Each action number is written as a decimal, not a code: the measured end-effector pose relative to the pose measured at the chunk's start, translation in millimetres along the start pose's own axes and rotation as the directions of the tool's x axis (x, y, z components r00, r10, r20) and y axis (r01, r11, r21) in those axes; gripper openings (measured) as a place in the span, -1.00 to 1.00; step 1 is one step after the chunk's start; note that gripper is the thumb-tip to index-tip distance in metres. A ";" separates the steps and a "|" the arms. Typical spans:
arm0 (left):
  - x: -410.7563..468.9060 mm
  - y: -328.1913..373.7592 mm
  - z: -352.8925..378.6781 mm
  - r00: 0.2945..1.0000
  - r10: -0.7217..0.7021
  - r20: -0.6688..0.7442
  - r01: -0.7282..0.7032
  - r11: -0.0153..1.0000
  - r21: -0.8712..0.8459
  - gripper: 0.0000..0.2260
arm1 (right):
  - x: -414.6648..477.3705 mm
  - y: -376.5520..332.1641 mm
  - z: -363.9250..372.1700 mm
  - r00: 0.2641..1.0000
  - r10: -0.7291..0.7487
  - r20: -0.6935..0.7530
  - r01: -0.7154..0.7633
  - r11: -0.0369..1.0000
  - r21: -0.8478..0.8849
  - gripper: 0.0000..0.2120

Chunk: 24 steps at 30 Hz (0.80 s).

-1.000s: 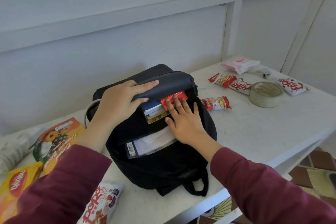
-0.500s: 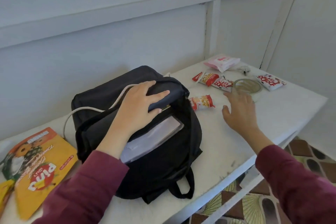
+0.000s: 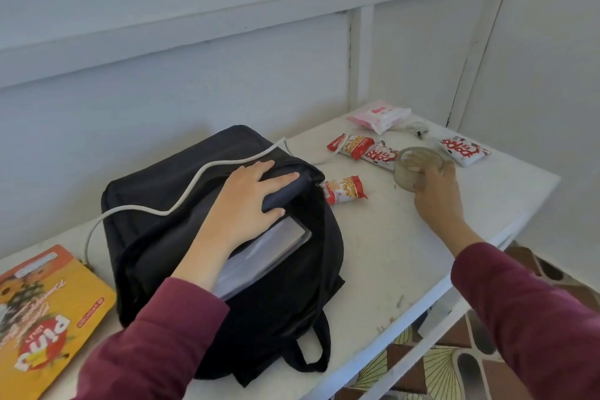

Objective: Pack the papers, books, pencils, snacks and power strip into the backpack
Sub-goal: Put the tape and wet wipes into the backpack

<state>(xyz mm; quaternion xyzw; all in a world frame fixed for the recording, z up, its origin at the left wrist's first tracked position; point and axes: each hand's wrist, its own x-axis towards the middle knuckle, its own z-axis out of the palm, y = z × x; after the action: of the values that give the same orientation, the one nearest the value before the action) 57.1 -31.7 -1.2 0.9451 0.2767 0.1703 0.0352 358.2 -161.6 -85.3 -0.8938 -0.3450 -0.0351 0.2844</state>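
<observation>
While the left hand [image 3: 246, 204] clamped its grip on the backpack [image 3: 276, 302] flap, papers [image 3: 269, 253] showing inside, the right hand [image 3: 435, 195] had its grip curled round a clear round object [image 3: 406, 172] among snack packets [image 3: 344, 189] on the worktop [image 3: 389, 253]; probably best lifted level, then slid beside the papers.

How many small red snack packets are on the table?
4. The nearest packet lies beside the backpack; a second packet and a Popo packet touch farther back; another Popo packet lies beyond the right hand. Others may be hidden in the backpack.
</observation>
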 end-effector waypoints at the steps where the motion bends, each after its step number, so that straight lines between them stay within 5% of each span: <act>1: -2.2 -1.4 0.3 1.000 0.002 0.018 -0.002 1.000 0.015 -0.39 | 1.3 1.2 -0.8 1.000 -0.005 0.007 0.005 1.000 0.030 -0.75; 7: -20.2 -12.1 -5.5 0.999 -0.013 0.048 0.008 0.995 0.104 -0.21 | -6.3 -8.0 -12.8 0.999 -0.006 -0.033 0.013 0.975 0.221 -0.74; 11: -40.1 -22.9 -13.1 0.998 -0.043 0.039 0.038 0.992 0.124 -0.14 | -39.6 -31.6 -21.8 0.985 -0.110 -0.129 0.154 0.904 0.400 -0.78; 17: -66.5 -35.6 -28.5 0.989 -0.144 -0.025 0.142 0.987 -0.074 -0.24 | -105.5 -67.8 -29.0 0.952 -0.273 -0.137 0.297 0.720 0.627 -0.76; 24: -73.7 -29.3 -38.8 0.977 -0.179 -0.120 0.172 0.983 -0.061 -0.41 | -148.4 -91.5 -11.0 0.834 -0.529 -0.158 0.498 0.597 0.629 -0.75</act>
<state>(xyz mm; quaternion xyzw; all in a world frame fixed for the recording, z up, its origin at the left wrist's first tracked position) -29.2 -47.5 8.2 0.9033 0.3563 0.2321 0.0565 188.7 -201.1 -70.2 -0.6021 -0.5834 0.0259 0.5445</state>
